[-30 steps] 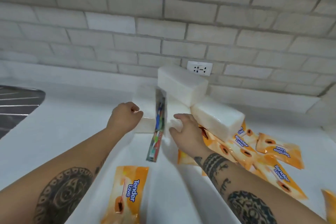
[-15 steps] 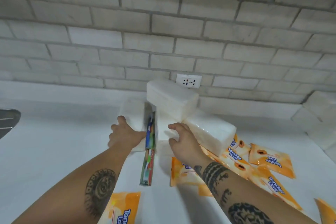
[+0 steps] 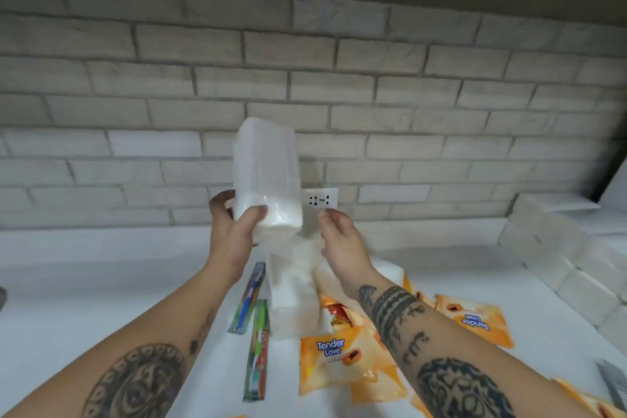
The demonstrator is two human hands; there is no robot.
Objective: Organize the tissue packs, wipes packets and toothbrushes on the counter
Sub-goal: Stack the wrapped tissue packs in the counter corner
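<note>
Nearest the viewer, on the white counter [image 3: 101, 282], orange Tender Love wipes packets [image 3: 334, 358] are spread between 3 and 5 o'clock of the view's middle. At least five are counted. A sure total cannot be given, since several are overlapped or cut off by the right forearm.

Just beside them at 9 o'clock, two packaged toothbrushes are laid: a green toothbrush [image 3: 258, 349] nearer and a blue toothbrush [image 3: 249, 297] farther. Both long axes are run roughly from 6 to 12 o'clock.

Just right of these, a flat tissue pack [image 3: 290, 302] is laid with the same 6-to-12 axis. A second tissue pack [image 3: 390, 273] is half hidden behind the right forearm at 3 o'clock of it. Whether the white blur above them is another pack cannot be told.

Farther off, a held tissue pack [image 3: 266, 166] is gripped at its lower end by the left hand [image 3: 232, 234], thumb across the front and fingers behind. It is kept upright above the counter, long axis toward 12 o'clock. Three tissue packs are thus surely counted.

At 3 o'clock of the held pack, apart from it, the right hand [image 3: 342, 244] is seen with fingers loosely spread; nothing appears to be gripped, though blur leaves doubt.

The flat pack lies at about 6 o'clock of both hands and is judged nearer the right one. For stacking, the upright pack would have to be tipped to match that axis.

Behind, a power socket [image 3: 322, 198] is set in the brick wall [image 3: 441, 112].
</note>
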